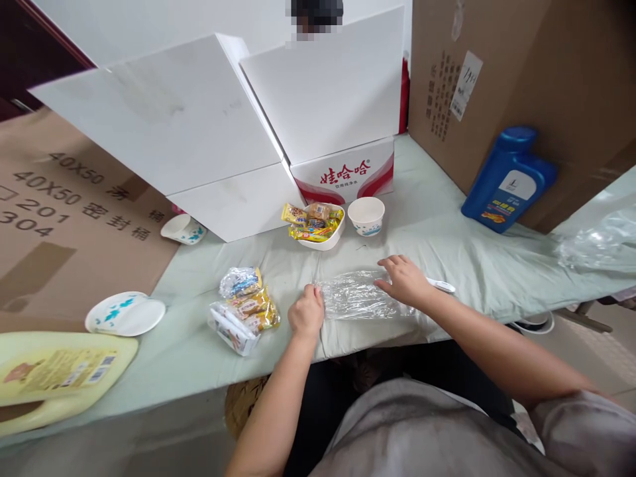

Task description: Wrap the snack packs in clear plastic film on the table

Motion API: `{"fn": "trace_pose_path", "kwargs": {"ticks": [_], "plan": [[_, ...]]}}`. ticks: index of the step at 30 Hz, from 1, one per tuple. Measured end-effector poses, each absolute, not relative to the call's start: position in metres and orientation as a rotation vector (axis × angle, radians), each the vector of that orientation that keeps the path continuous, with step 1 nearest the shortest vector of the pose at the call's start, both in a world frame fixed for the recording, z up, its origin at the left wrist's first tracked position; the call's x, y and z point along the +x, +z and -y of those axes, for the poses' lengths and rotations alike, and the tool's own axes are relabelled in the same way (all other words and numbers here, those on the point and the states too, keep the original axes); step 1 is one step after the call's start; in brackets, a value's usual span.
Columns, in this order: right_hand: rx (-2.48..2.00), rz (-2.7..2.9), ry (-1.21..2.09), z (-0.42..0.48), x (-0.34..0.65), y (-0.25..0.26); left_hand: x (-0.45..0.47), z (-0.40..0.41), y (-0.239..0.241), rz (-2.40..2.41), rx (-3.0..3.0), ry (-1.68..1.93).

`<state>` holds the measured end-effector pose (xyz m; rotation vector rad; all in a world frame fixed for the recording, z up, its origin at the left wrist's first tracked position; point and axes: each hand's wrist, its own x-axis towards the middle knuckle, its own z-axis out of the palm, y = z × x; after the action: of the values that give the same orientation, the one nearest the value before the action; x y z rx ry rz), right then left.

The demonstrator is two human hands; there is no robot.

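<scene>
A clear plastic bag [350,295] lies flattened on the cloth-covered table in front of me. My left hand [307,310] is closed on its left edge, thumb and fingers pinched together. Over the bag's right part is my right hand [401,281], its fingers spread; whether they touch the plastic is hard to tell. Left of my left hand sit several wrapped snack packs [246,308] in clear film. Beyond the bag stand a white bowl of wrapped snacks [320,228] and a white paper cup [366,215]. A white-handled object [441,285] shows partly behind my right wrist.
White cartons [342,172] form a wall at the back. A blue bottle [511,182] stands before a large cardboard box [472,86] at right. Tipped paper bowls [124,313] and a yellow jug [59,377] are at left. A person's head shows behind the cartons.
</scene>
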<state>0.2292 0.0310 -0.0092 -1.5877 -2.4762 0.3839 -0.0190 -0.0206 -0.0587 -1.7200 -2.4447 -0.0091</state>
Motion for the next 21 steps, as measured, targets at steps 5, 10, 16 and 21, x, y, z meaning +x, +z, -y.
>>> {"fn": "trace_pose_path", "kwargs": {"ticks": [5,10,16,21], "plan": [[-1.564,2.575,0.873,-0.06,0.205,-0.008,-0.024,0.022,-0.066,2.288,-1.834,-0.072],[-1.431,2.553,1.231,-0.076,0.21,-0.003,-0.025,0.02,-0.069,2.221,-1.896,-0.023],[-1.348,2.41,1.61,-0.084,0.233,-0.003,-0.023,0.02,-0.067,2.204,-1.903,0.013],[-1.3,2.121,1.718,-0.096,0.268,-0.011,-0.023,0.02,-0.066,2.205,-1.899,0.015]]}}
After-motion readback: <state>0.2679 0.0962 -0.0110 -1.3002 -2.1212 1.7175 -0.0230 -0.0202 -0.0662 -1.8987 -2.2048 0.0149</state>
